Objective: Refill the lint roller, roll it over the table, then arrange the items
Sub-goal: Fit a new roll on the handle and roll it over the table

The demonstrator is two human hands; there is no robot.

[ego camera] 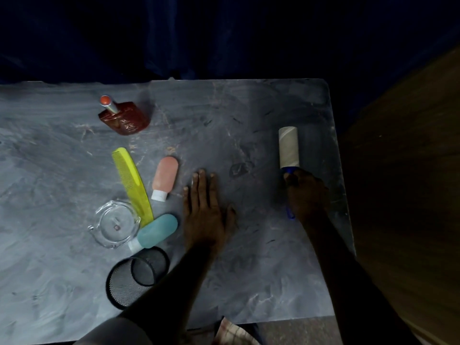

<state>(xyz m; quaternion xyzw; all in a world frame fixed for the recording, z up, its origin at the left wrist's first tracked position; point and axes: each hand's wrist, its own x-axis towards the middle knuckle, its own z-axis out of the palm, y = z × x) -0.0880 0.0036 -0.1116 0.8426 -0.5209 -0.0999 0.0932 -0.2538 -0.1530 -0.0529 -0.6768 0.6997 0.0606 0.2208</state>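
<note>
Fingers, right hand (pixel 307 195): wrapping the blue handle of the lint roller (pixel 288 148), clamping it near the counter's right edge.
Fingers, left hand (pixel 204 210): lying spread and flat on the counter (pixel 249 115), gripping nothing.
Head view, roller: lying with its pale tube pointing away, touching the counter; whether that tube is fresh sheets or bare core, impossible to tell.
Head view, items: sitting scattered to the left — red bottle (pixel 125 117), yellow comb (pixel 133 185), pink tube (pixel 165 178), teal tube (pixel 155 231), glass ashtray (pixel 115 224), mesh cup (pixel 132 280) lying on its side.
Progress: appearing to be in the rolling stage, judging by the grip.
Remaining: finishing the passes, then arranging the loose items, none looking tidied yet.
</note>
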